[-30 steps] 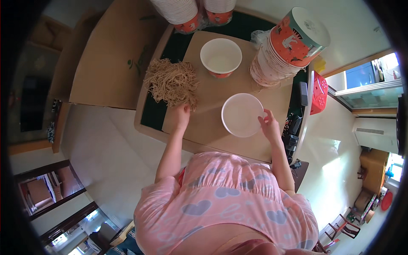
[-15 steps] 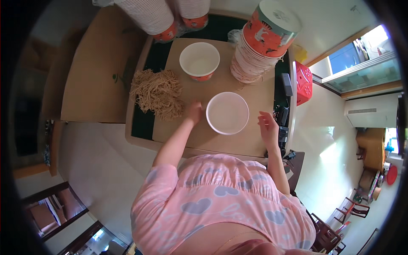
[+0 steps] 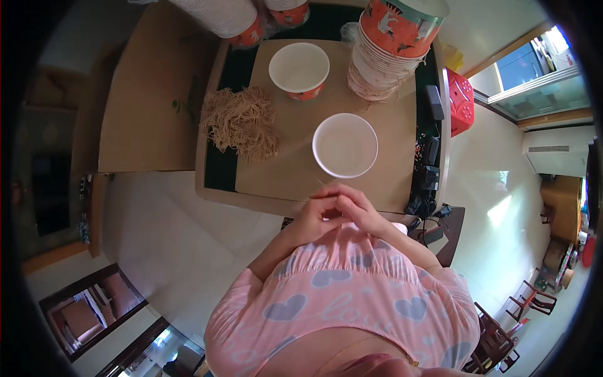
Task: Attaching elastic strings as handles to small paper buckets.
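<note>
Brought inward since 0.5 s ago, from either side of the nearer white round paper bowl [image 3: 345, 146] to lower centre of the frame: left hand [image 3: 313, 220] and right hand [image 3: 361, 212], now touching. Fingers bent and overlapping, close in front of a pink fabric top with grey hearts [image 3: 339, 283]. Cannot tell how far apart fingers and thumbs are beneath the overlap, nor whether any thin strand is caught between them. Nearer bowl just above the hands, mouth up at frame centre, apart from both. Higher, at upper centre: 1 more white round paper bowl with orange-red printed outside [image 3: 299, 69]. Left of centre: tangled heap of thin tan strings [image 3: 242, 124], lying partly on a flat brown cardboard sheet [image 3: 289, 179], partly over the dark green top of a tan-edged bench [image 3: 245, 200]. At upper right: tall stack of nested printed paper bowls [image 3: 396, 31], with strings looped around the lower rims. At top, left of centre: 2 stacks of white-rimmed paper bowls [image 3: 217, 16]. Right of centre, along the bench's side: black power adapters [image 3: 429, 178]; beyond, 1 red plastic stool [image 3: 461, 103]. Upper left: large brown cardboard box [image 3: 147, 107].
</note>
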Tool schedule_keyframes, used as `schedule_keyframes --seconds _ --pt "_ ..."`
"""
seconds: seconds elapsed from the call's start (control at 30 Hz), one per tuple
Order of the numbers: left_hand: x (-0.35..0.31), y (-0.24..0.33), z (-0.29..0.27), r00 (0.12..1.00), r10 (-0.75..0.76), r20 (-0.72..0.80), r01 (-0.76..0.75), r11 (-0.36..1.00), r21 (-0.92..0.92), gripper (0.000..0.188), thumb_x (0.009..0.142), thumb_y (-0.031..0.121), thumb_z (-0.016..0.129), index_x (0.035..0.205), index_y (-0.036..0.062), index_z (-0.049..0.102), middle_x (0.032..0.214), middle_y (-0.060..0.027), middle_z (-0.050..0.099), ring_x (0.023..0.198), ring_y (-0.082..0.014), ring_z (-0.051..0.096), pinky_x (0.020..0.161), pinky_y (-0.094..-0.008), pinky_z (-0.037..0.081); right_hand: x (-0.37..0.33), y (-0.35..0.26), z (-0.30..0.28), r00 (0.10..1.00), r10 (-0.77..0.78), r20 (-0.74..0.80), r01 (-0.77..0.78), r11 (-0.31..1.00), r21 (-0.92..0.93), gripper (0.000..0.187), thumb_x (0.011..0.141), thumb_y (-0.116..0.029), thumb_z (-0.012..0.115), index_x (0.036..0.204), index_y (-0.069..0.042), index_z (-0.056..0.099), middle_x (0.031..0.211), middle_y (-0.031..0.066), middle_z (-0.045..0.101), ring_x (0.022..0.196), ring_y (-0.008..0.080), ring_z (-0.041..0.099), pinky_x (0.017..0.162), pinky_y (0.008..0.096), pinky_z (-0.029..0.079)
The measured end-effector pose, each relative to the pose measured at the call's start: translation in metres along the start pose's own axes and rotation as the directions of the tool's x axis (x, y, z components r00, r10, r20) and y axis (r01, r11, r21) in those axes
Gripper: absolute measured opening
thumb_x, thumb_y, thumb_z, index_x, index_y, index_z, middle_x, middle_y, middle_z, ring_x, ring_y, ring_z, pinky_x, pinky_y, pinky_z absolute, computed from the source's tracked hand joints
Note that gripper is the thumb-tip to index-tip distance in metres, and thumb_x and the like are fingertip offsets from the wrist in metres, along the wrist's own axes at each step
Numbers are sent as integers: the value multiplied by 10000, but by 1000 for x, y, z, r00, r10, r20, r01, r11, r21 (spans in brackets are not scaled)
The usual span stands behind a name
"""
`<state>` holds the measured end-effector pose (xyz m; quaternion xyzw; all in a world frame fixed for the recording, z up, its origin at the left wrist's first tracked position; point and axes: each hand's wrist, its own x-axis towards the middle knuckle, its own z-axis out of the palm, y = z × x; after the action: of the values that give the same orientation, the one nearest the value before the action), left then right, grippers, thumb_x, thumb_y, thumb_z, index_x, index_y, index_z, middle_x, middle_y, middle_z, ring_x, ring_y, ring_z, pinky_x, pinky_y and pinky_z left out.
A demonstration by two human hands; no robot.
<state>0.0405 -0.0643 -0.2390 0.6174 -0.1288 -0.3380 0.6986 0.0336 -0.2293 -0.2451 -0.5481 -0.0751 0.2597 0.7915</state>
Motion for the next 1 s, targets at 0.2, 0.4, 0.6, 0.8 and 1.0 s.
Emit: schedule_keyframes --seconds 0.2,0.4,0.6,0.8,1.0 --pt "2 1 -6 951 34 -306 -94 978 -185 92 831 -22 615 885 52 603 781 -24 632 491 -38 480 412 -174 360 8 2 6 982 -94 -163 84 994 -73 331 995 -221 369 1196 21 470 1001 88 587 934 130 563 815 261 461" --pt "20 -19 -5 920 -54 -387 -89 935 -343 134 827 -4 616 944 55 587 818 -37 652 557 -34 491 486 -167 372 -3 11 0 939 -6 -343 -49 987 -150 206 924 -129 534 1091 -8 520 793 6 550 719 53 497 635 211 415" --pt "43 -48 -25 879 141 -456 -132 990 52 83 825 16 620 904 43 624 845 -28 657 619 -76 525 556 -207 433 -11 40 -22 855 -177 -487 9 945 -328 75 863 -74 609 875 -19 559 600 -66 416 554 21 335 492 202 288" --pt "83 -55 -85 854 486 186 -223 19 975 158 830 95 512 872 79 663 975 -77 635 1124 -258 524 1058 -445 305 -12 50 -48 834 -123 -538 -47 956 -291 85 870 -88 602 830 -22 567 603 -73 416 561 21 347 499 199 290" --pt "79 -39 -69 940 331 82 -211 378 902 57 763 96 632 791 47 636 823 -106 631 949 -255 595 971 -442 394 -1 54 -50 848 -81 -523 -99 947 -306 106 870 -124 613 883 -19 600 614 -56 465 574 23 394 510 191 317"
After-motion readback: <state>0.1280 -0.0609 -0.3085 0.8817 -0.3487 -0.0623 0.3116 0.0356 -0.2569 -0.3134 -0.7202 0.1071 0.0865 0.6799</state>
